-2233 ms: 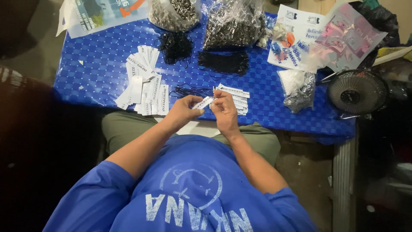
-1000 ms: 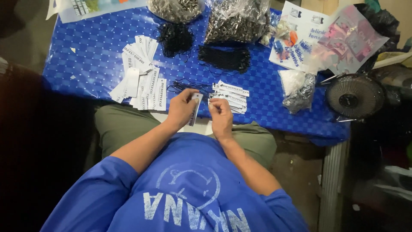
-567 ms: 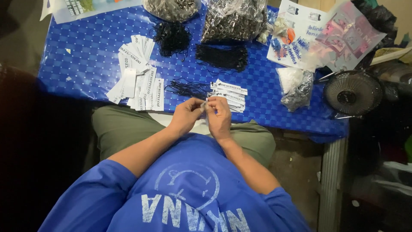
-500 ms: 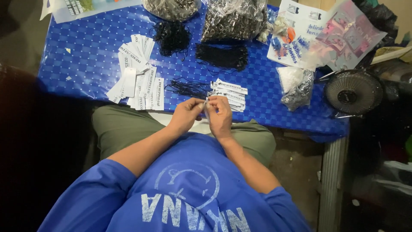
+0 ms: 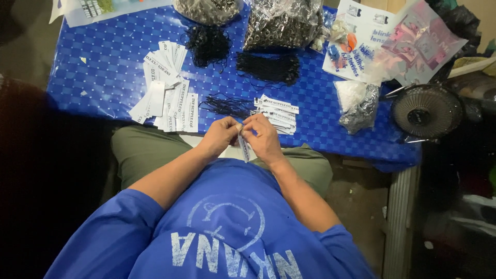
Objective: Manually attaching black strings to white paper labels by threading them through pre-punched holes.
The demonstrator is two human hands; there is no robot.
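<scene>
My left hand (image 5: 219, 135) and my right hand (image 5: 264, 137) meet above my lap at the near edge of the blue chequered table (image 5: 103, 57). Both pinch the top of one narrow white paper tag (image 5: 245, 149), which hangs down between them. Just beyond my fingers lie a small stack of the same white tags (image 5: 278, 113) and a loose bunch of thin black strings (image 5: 226, 106). A larger fan of white tags (image 5: 165, 88) lies to the left of my hands.
Two black string bundles (image 5: 267, 67) and clear bags of small dark parts (image 5: 283, 23) lie at the table's far side. Printed plastic packets (image 5: 392, 44) and a small filled bag (image 5: 359, 103) sit at the right. A small black fan (image 5: 426, 111) stands off the right edge.
My hands drew back from the table edge toward my lap, and the white tag now hangs down between them. The camera view shifted slightly.
</scene>
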